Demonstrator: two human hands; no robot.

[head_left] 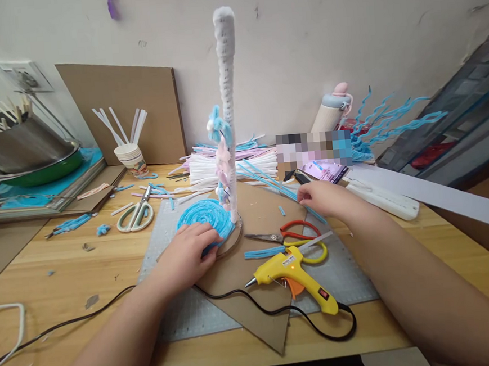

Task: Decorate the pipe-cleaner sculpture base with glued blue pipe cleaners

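My left hand [192,246] rests on the near edge of a round base coiled from blue pipe cleaners [204,214], its fingers bent over it and the thumb at the rim. From this base's right side rises an upright post wrapped in white pipe cleaner [227,66], with blue and pink fuzzy flowers [222,162] along its left. My right hand [319,197] is closed over long blue pipe cleaners [270,184] at the right; its fingertips are partly hidden. Between the hands lie red-and-yellow scissors [269,237], short blue pieces [263,253] and a yellow hot glue gun [296,272].
Cardboard [254,312] lies over a grey cutting mat [179,318]. The glue gun's black cord [254,303] crosses the front. White-handled scissors [134,214], a paper cup [130,158] and bundled pipe cleaners [210,171] stand or lie behind. A bottle [330,114] leans at the back right.
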